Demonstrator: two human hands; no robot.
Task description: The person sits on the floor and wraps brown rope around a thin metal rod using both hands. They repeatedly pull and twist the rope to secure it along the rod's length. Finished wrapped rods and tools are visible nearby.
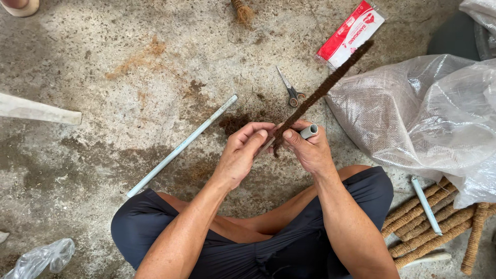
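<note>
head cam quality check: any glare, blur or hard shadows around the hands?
Head view: soft, even daylight, no hard shadows on the concrete floor. Left hand, right hand and the fibre-wrapped stick are sharp, no motion blur. Mild glare on the translucent woven sack and the small plastic bag. Slight wide-angle stretch at the edges.

One pair of scissors [292,93]; one red-and-white packet [350,34]; two bare grey pipes [182,146] [425,205]; one woven sack [423,113]; about seven fibre-wrapped sticks [429,227].
</note>
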